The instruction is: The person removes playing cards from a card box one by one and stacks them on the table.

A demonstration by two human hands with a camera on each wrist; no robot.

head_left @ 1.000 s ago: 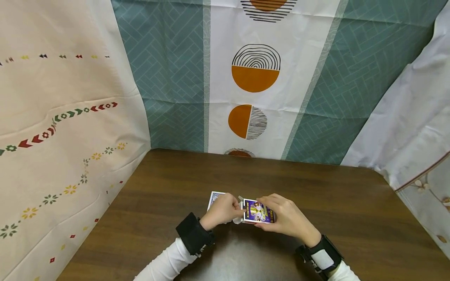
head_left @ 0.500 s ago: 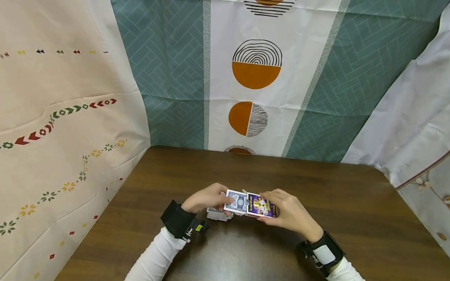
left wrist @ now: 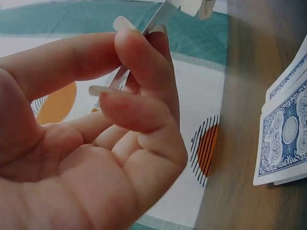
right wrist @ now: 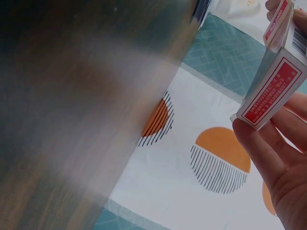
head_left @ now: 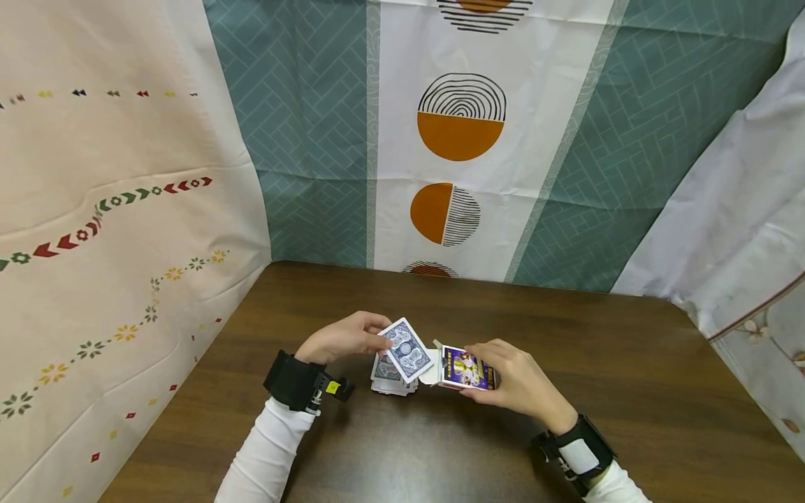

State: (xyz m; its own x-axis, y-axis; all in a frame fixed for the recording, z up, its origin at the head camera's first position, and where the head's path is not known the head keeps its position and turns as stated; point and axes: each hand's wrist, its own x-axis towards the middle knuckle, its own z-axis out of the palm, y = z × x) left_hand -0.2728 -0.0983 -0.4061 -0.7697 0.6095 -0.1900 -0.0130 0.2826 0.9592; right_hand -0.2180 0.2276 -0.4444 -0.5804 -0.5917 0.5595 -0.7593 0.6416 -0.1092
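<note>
My left hand pinches a blue-backed playing card between thumb and fingers, tilted above a pile of cards. How many cards it holds I cannot tell. The left wrist view shows the held piece edge-on, a thin strip between the fingertips, with the pile on the right. My right hand grips a purple-fronted card box by its long sides. Its white flap stands open toward the pile. Seen from the right wrist, the box has a red label on its narrow side.
The brown wooden table runs back to a green and white patterned curtain. A cream cloth borders the left side and a white one the right.
The left hand has drawn the card out of the box, moved left and turned it over the pile. The right hand still holds the box in nearly the same place.
</note>
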